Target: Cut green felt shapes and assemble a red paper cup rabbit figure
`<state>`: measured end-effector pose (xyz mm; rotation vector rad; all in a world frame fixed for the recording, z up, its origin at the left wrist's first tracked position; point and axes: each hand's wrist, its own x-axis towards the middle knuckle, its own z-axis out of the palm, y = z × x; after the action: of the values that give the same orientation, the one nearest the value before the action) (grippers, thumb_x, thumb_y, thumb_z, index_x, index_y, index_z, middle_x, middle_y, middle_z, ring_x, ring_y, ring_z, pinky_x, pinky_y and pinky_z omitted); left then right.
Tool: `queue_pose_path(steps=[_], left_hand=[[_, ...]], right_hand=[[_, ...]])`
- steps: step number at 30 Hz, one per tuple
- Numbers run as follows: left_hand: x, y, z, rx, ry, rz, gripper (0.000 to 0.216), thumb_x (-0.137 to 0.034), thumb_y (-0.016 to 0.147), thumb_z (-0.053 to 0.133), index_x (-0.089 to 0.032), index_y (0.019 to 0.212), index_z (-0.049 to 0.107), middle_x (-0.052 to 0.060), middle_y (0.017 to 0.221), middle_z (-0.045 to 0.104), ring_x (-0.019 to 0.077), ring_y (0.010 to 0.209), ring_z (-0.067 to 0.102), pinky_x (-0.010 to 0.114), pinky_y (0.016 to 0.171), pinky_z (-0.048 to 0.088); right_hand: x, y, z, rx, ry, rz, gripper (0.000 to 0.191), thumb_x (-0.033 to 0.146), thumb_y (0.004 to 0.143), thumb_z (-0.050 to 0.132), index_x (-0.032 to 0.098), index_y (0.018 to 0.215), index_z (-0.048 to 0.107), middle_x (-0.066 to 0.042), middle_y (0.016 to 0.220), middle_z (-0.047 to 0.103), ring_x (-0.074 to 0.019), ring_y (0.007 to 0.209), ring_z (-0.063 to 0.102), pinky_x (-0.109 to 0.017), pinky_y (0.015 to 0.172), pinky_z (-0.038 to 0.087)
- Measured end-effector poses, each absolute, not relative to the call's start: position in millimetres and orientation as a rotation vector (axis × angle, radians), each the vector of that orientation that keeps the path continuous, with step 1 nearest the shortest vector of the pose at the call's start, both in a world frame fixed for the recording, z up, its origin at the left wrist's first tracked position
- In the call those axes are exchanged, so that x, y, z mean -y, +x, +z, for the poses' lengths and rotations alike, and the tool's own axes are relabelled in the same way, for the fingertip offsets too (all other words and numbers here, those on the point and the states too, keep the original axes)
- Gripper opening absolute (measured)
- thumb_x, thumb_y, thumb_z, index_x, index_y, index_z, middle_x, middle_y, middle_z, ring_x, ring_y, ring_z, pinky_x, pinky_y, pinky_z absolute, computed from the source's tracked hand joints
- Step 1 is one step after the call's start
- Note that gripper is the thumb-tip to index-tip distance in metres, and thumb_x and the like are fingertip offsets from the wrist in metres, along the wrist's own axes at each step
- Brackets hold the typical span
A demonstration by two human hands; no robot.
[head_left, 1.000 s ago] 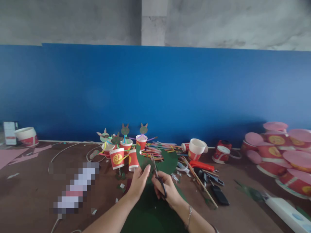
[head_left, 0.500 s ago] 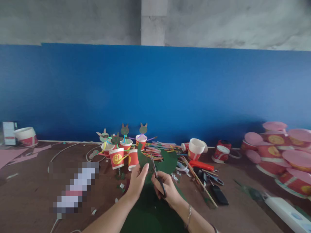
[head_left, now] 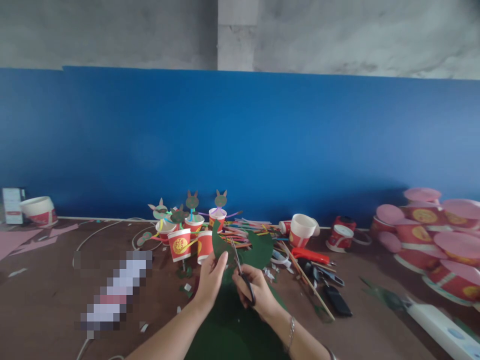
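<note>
Left of the scissors [head_left: 237, 261], the left hand [head_left: 210, 280] is pinching the green paper [head_left: 222, 246] under its thumb, its other fingers partly hiding, while the right hand [head_left: 258, 290] is curling closed around the black handles and the paper is standing at both sides of the blades. A cut could be straying, or nicking that nearby thumb, if the thin paper were twisting in its one-sided grip, and the straws [head_left: 240, 231] beyond the scissors could be snagging its free edge.
</note>
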<state>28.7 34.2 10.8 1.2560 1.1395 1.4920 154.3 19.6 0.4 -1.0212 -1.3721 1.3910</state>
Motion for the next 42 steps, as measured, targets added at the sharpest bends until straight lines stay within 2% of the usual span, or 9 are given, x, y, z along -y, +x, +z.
queue_pose_path(steps=[17, 27, 33, 36, 40, 42], left_hand=[[-36.7, 28.7, 9.9, -1.123, 1.127, 1.521, 0.027, -0.042, 0.073, 0.060, -0.016, 0.070, 0.056, -0.006, 0.053, 0.047, 0.0077, 0.048, 0.041, 0.018, 0.047, 0.033], [-37.3, 28.7, 8.4, -1.140, 1.093, 1.560, 0.030, -0.042, 0.072, 0.061, -0.016, 0.062, 0.050, -0.007, 0.050, 0.039, 0.0061, 0.046, 0.037, 0.017, 0.045, 0.031], [-37.9, 28.5, 8.2, -1.138, 1.063, 1.523, 0.028, -0.044, 0.073, 0.060, -0.016, 0.075, 0.053, -0.005, 0.057, 0.047, 0.0083, 0.051, 0.047, 0.017, 0.046, 0.035], [-37.3, 28.3, 8.9, -1.114, 1.103, 1.494, 0.028, -0.044, 0.074, 0.058, -0.017, 0.077, 0.052, -0.004, 0.060, 0.052, 0.0099, 0.052, 0.050, 0.018, 0.045, 0.036], [-34.0, 30.0, 11.0, -1.021, 1.194, 1.389, 0.025, -0.040, 0.076, 0.058, -0.017, 0.085, 0.055, -0.003, 0.063, 0.057, 0.0101, 0.054, 0.051, 0.019, 0.048, 0.039], [-32.3, 31.5, 12.0, -0.969, 1.227, 1.331, 0.025, -0.037, 0.076, 0.058, -0.016, 0.091, 0.056, -0.003, 0.061, 0.056, 0.0091, 0.051, 0.049, 0.019, 0.047, 0.039]], right_hand=[[-20.8, 154.6, -0.1, 1.382, -1.036, 1.391, 0.031, 0.042, 0.069, 0.066, 0.017, 0.067, 0.048, 0.010, 0.038, 0.039, -0.0028, 0.028, 0.033, -0.012, 0.025, 0.027], [-19.5, 153.9, 4.4, 1.397, -1.079, 1.397, 0.030, 0.042, 0.069, 0.063, 0.017, 0.065, 0.047, 0.011, 0.035, 0.038, -0.0030, 0.026, 0.032, -0.012, 0.024, 0.024], [-19.4, 152.4, 5.1, 1.373, -1.144, 1.379, 0.032, 0.045, 0.067, 0.065, 0.016, 0.066, 0.049, 0.011, 0.034, 0.039, -0.0034, 0.025, 0.032, -0.013, 0.024, 0.025], [-19.6, 154.7, 6.3, 1.327, -1.128, 1.342, 0.034, 0.047, 0.068, 0.064, 0.015, 0.071, 0.052, 0.009, 0.037, 0.044, -0.0046, 0.027, 0.037, -0.012, 0.024, 0.024], [-21.2, 159.3, 4.7, 1.247, -1.082, 1.282, 0.037, 0.049, 0.071, 0.061, 0.016, 0.084, 0.052, 0.008, 0.040, 0.048, -0.0066, 0.030, 0.043, -0.012, 0.026, 0.024], [-22.0, 160.1, 3.5, 1.228, -1.068, 1.262, 0.037, 0.049, 0.069, 0.063, 0.016, 0.080, 0.051, 0.008, 0.039, 0.047, -0.0064, 0.030, 0.042, -0.013, 0.026, 0.025]])
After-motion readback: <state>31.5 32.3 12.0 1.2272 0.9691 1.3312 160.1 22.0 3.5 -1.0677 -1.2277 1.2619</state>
